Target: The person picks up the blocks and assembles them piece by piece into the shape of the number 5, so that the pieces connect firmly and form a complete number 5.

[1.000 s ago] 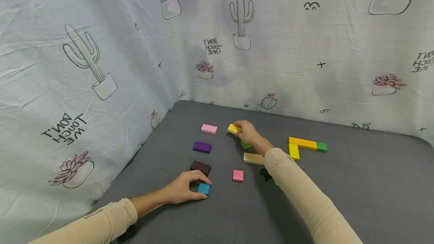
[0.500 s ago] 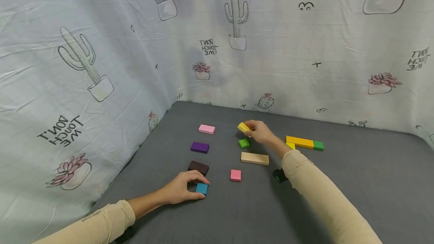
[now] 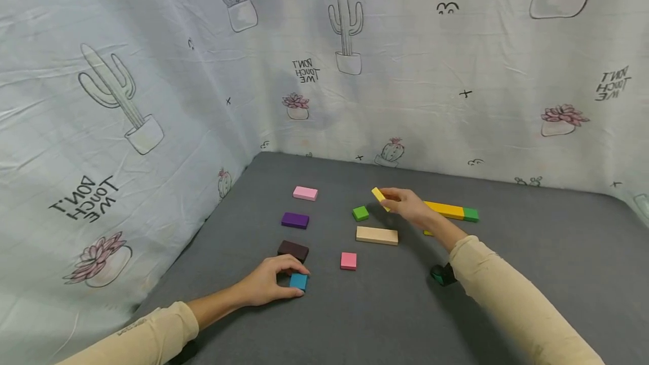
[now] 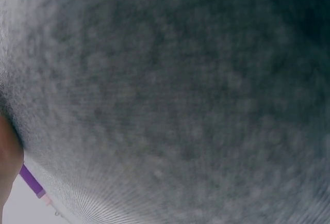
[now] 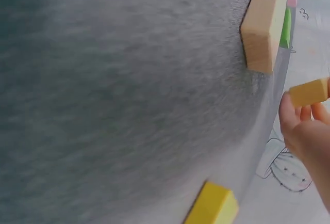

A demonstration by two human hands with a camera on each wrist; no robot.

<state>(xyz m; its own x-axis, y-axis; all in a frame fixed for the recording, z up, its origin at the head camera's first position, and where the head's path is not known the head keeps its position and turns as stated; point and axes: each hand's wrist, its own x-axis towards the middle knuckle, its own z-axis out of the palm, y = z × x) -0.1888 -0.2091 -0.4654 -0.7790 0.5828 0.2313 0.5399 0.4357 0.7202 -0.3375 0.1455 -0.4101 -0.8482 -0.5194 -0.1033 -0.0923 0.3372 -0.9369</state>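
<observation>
My left hand (image 3: 265, 283) rests on the grey cloth and holds a small blue block (image 3: 298, 281) between thumb and fingers. Just behind it lies a dark brown block (image 3: 293, 250). A yellow block (image 3: 378, 196) is pinched in my right hand (image 3: 417, 210), tilted and raised off the table; the right wrist view shows the same yellow block (image 5: 308, 93) at the fingertips. Left of that hand sits a small green block (image 3: 360, 213), and nearer to me a long natural wood block (image 3: 377, 235). The left wrist view shows mostly cloth, with the blue block out of sight.
A pink-red square block (image 3: 348, 261), a purple block (image 3: 295, 220) and a light pink block (image 3: 305, 193) lie apart. Behind my right forearm, an orange-yellow block (image 3: 446, 210) touches a green one (image 3: 470, 215); another yellow block (image 5: 211, 206) is partly hidden. A printed curtain (image 3: 405, 100) stands behind.
My right hand has carried the yellow block to the right, past the small green block, turning it on the way. The left hand stays on the blue block. The head view has shifted slightly.
</observation>
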